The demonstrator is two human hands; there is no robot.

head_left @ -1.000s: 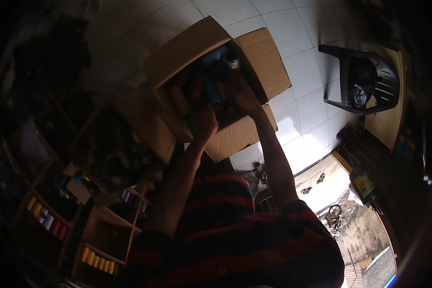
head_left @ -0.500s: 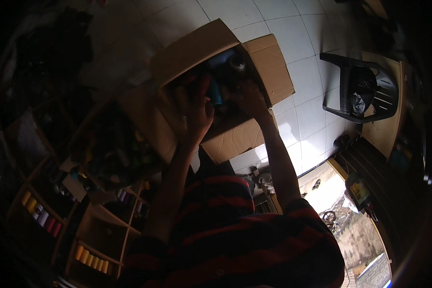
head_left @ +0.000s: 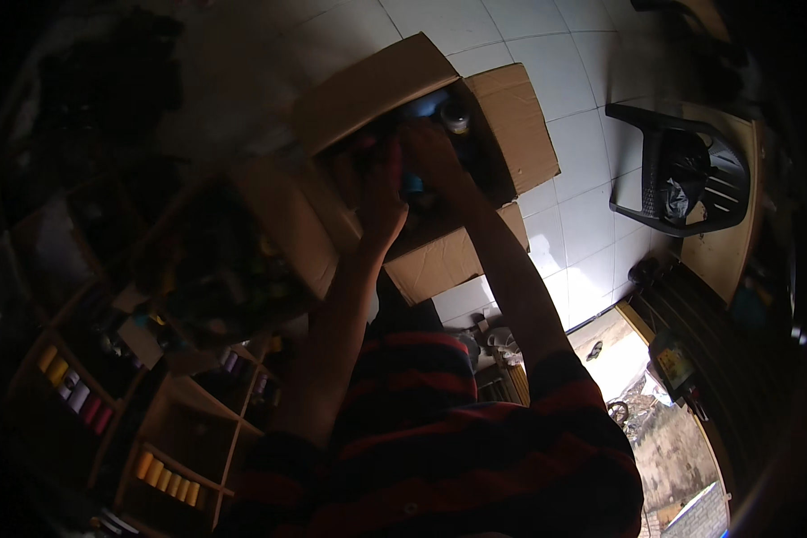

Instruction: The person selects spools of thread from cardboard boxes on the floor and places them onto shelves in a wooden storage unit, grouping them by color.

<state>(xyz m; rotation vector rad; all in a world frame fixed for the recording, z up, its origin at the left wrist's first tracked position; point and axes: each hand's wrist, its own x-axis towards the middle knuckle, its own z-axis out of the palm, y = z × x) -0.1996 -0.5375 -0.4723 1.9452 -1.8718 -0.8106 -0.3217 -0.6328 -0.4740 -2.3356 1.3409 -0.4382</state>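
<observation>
Both hands reach into an open cardboard box [head_left: 381,99] on the tiled floor. My left hand [head_left: 384,204] is closed at the box's near left part, around a dark red spool [head_left: 394,160] that looks like thread. Beside it my right hand [head_left: 430,151] bends down in the middle of the box, close to the red spool; its fingertips are lost in shadow. A teal spool [head_left: 412,184] lies between the hands. Farther back are a round, shiny-topped item [head_left: 455,117] and something blue [head_left: 424,103]. Deep shade hides the other contents.
Left of this box, a second open carton [head_left: 287,229] holds dark, mixed items. Wooden shelving [head_left: 193,394] at the lower left carries rows of coloured thread spools [head_left: 166,480]. A black plastic chair [head_left: 690,170] with a black bag stands at right, near a bright doorway [head_left: 663,430].
My right hand has moved left and inward, from the box's right side to beside my left hand. The teal spool is now more covered. The view has shifted slightly.
</observation>
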